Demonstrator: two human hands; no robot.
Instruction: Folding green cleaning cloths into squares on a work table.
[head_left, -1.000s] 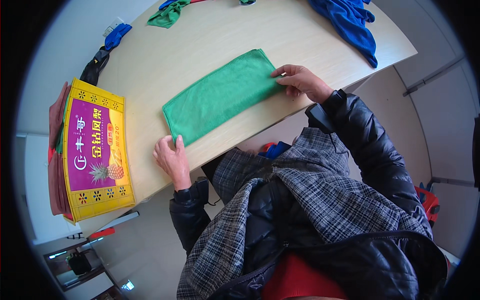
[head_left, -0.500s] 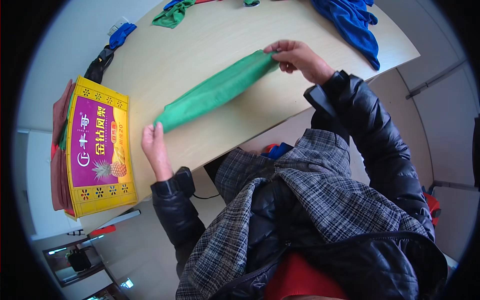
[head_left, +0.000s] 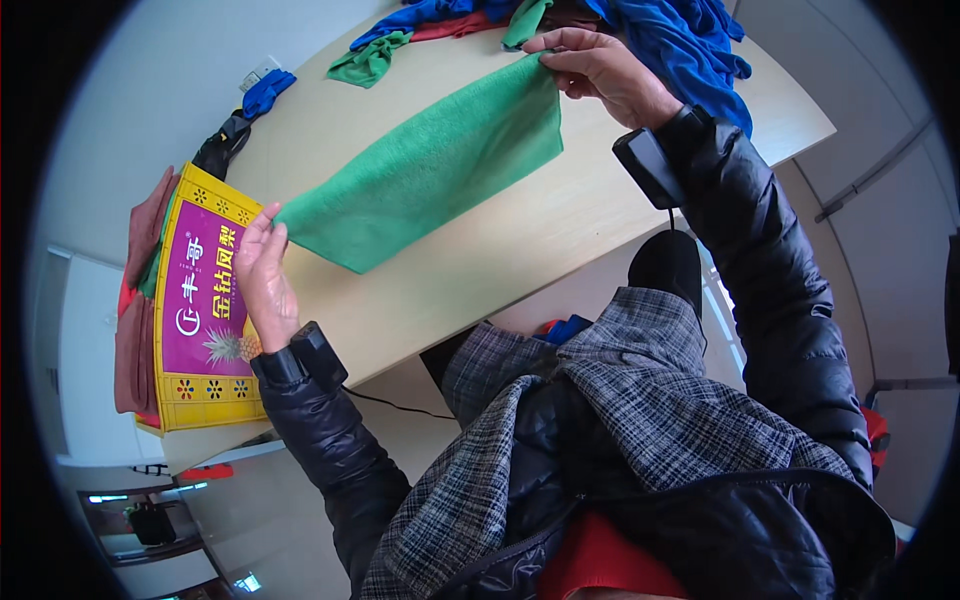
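Holding a green cloth (head_left: pixel 430 165) up between both hands, spaced pretty far apart and each clamped on an end of the same long edge. Pinching one corner between thumb and fingers of the left hand (head_left: pixel 265 280), and doing the same with the right hand (head_left: pixel 612 78) at the other corner, a bit farther out. Hanging the rest over the worktop (head_left: pixel 560 212), on the near side of the hands, and honestly not being able to tell if touching down with the loose edge. Also seeing a yellow and purple box (head_left: pixel 200 300) just left of the left hand. Spotting blue cloths (head_left: pixel 685 50) heaped right by the right hand, plus a crumpled green rag (head_left: pixel 368 60) beyond the gap between the hands.
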